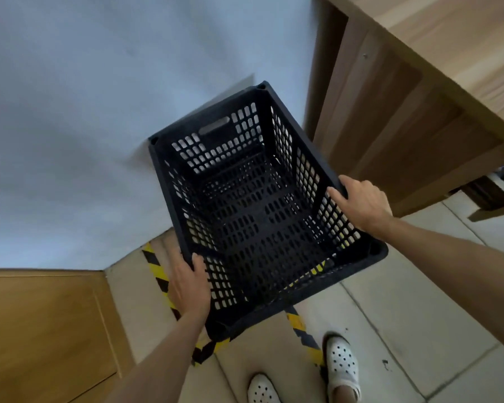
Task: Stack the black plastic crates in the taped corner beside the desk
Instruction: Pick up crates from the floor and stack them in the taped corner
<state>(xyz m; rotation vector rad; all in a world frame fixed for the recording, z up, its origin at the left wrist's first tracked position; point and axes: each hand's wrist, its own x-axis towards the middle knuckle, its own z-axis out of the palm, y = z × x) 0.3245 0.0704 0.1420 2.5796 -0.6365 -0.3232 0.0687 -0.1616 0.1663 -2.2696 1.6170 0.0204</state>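
The black crate [262, 205] hangs between both hands: the left hand [191, 286] grips its left rim, the right hand [361, 203] its right rim, above the striped floor tape [157, 271].

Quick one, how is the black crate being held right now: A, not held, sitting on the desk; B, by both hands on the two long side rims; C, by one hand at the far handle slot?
B: the left hand and right hand each grip a long side rim of the black crate.

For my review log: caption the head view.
Both hands, left hand and right hand, grip black plastic crate above yellow-black floor tape.
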